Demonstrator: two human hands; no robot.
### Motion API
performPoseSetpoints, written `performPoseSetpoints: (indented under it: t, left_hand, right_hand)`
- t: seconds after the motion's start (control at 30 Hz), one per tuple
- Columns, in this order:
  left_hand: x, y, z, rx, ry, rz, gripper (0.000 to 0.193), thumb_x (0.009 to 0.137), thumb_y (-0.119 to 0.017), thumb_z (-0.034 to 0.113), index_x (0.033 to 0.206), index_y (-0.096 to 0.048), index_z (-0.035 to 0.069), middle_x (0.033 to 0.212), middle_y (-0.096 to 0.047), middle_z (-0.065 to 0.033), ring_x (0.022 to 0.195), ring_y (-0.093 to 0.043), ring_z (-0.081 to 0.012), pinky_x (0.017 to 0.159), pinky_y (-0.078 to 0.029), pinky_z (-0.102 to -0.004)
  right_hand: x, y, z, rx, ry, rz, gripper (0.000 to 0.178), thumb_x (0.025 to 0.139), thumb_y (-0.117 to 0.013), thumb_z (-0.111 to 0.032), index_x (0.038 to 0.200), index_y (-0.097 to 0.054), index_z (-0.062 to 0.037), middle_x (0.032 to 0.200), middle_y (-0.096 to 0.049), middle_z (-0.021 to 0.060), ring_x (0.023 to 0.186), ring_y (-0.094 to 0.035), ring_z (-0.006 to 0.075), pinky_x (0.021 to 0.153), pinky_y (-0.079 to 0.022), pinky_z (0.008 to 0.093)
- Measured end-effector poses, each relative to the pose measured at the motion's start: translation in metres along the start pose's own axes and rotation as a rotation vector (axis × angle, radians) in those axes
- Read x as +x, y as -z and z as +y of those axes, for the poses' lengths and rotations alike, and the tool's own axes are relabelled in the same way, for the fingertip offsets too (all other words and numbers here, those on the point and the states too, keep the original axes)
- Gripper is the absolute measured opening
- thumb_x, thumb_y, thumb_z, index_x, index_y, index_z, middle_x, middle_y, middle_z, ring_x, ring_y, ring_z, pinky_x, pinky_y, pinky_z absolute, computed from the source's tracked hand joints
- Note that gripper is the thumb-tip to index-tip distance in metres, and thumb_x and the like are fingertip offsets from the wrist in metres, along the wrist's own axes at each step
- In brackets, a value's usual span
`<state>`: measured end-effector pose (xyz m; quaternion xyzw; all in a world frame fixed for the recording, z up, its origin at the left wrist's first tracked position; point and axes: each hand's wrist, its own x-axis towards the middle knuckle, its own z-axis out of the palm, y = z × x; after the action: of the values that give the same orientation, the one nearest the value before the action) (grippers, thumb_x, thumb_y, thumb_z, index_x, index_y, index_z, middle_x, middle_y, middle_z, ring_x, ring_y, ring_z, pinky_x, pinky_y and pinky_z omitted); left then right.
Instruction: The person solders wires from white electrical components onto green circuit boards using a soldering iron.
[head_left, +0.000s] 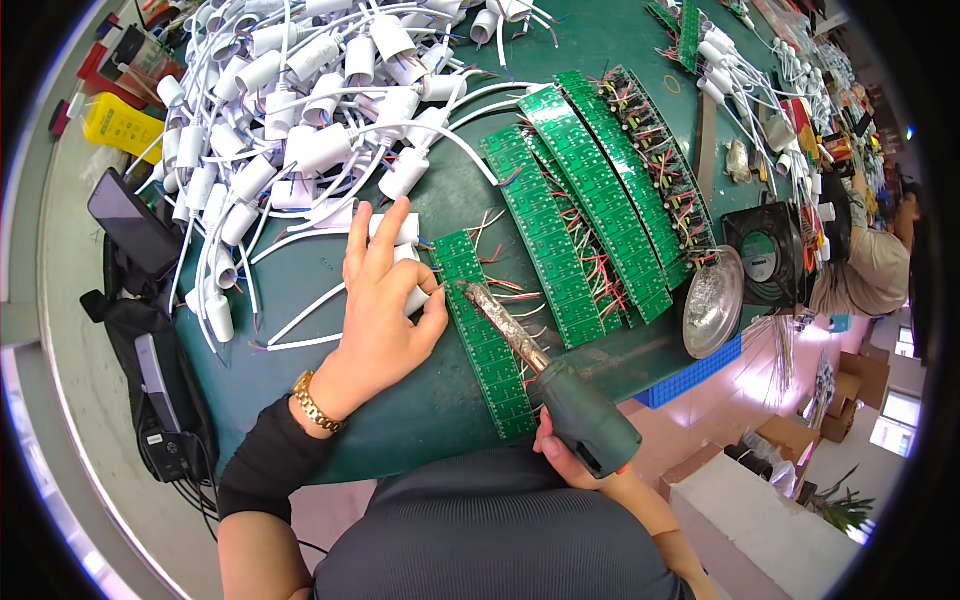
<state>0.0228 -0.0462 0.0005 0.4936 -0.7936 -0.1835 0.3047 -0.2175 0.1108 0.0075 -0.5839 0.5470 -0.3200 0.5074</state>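
Observation:
My left hand (380, 310) is beside the left edge of a green circuit board strip (482, 345), thumb and index finger pinched on what looks like a thin wire, its end barely visible; the other fingers are raised. White lamp sockets (398, 229) with short cords lie partly hidden behind this hand. My right hand (570, 460) grips a soldering iron (590, 415) by its thick dark green handle. Its dark, worn tip (474, 292) reaches the strip's upper part, close to my left fingertips; whether it touches cannot be told. Red and white wires stick out along the strip's right side.
A big heap of white lamp sockets (320, 147) covers the far left. More board strips (600, 190) lie right of centre. A round metal dish (714, 302) and a black fan (762, 257) stand at right. A phone (135, 222) is at left; another person (870, 265) sits far right.

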Motion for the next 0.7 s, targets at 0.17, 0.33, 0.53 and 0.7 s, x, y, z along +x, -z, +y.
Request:
performPoseSetpoints:
  t: [0.17,0.33,0.53,0.7]
  left_hand:
    - [0.000,-0.002,-0.001,-0.004,-0.018,-0.006,0.016,0.071,-0.069,0.000,0.076,-0.055,0.005,0.150,-0.036,-0.0224,0.142,-0.020,-0.0495,0.113,-0.021,-0.0529]
    - [-0.001,-0.001,-0.003,0.031,-0.047,-0.010,0.017,0.071,-0.069,-0.001,0.077,-0.054,0.005,0.149,-0.037,-0.0220,0.142,-0.021,-0.0493,0.113,-0.022,-0.0529]
    - [-0.001,-0.004,-0.004,0.035,-0.082,-0.002,0.019,0.070,-0.070,0.001,0.079,-0.054,0.005,0.148,-0.038,-0.0211,0.141,-0.020,-0.0511,0.108,-0.023,-0.0582]
    - [-0.001,-0.004,-0.005,0.017,-0.071,0.021,0.018,0.071,-0.070,-0.002,0.077,-0.054,0.005,0.148,-0.040,-0.0210,0.141,-0.023,-0.0500,0.112,-0.024,-0.0530]
  right_hand:
    - [-0.001,-0.003,0.000,0.043,-0.050,0.040,0.035,0.074,-0.071,-0.008,0.107,-0.063,0.0002,0.093,-0.064,0.0165,0.075,-0.064,0.0335,0.067,-0.053,0.0375]
    - [0.007,0.002,-0.011,0.024,0.013,-0.039,0.016,0.087,-0.062,-0.005,0.101,-0.056,-0.0015,0.084,-0.060,0.0056,0.073,-0.062,0.0146,0.068,-0.052,0.0288]
    - [0.004,-0.001,-0.006,0.002,0.033,0.045,0.031,0.073,-0.071,-0.005,0.103,-0.064,-0.0012,0.093,-0.064,0.0150,0.069,-0.064,0.0308,0.062,-0.053,0.0352]
    - [0.019,0.003,-0.017,-0.104,0.175,0.009,0.030,0.070,-0.071,-0.004,0.099,-0.065,-0.0017,0.091,-0.064,0.0142,0.068,-0.064,0.0300,0.061,-0.053,0.0350]
